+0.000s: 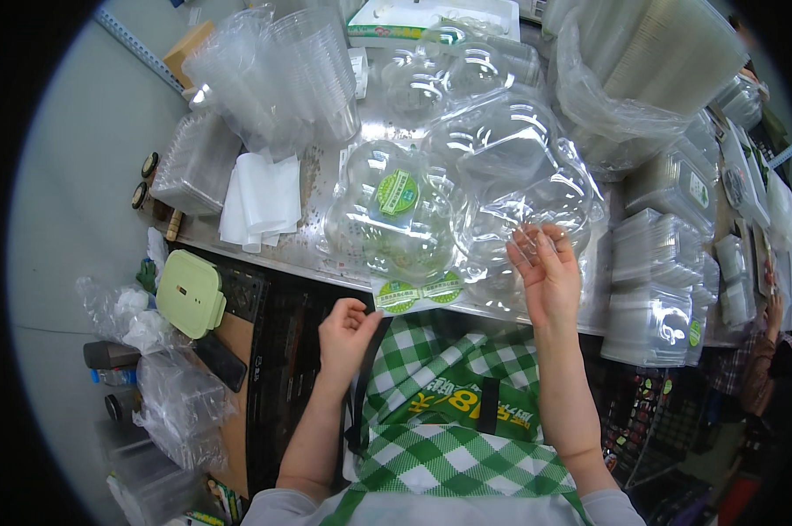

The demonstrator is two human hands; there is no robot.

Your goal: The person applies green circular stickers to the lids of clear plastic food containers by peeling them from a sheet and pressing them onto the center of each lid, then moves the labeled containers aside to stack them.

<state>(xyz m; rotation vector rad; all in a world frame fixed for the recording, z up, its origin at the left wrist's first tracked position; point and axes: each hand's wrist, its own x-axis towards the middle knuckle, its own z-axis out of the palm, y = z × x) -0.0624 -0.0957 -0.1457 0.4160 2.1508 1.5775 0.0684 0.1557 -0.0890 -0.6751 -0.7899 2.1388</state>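
A clear plastic lobed container (521, 151) lies on the metal table in front of me. My right hand (547, 273) has its fingers bent around the near edge of this container. Left of it sits another clear lobed container (396, 223) with a round green label (397, 192) on top. Under its near side, a sheet of round green labels (419, 294) sticks out over the table edge. My left hand (348, 338) is half curled beside the sheet's left corner, thumb towards it; whether it grips the sheet is unclear.
Stacked clear tubs (317, 72) and white paper sheets (261, 197) occupy the left side. Tall container stacks (666, 59) and clear boxes (652, 322) line the right. A green lidded box (191, 292) and a phone (222, 361) lie lower left. Another person's arm (773, 315) shows far right.
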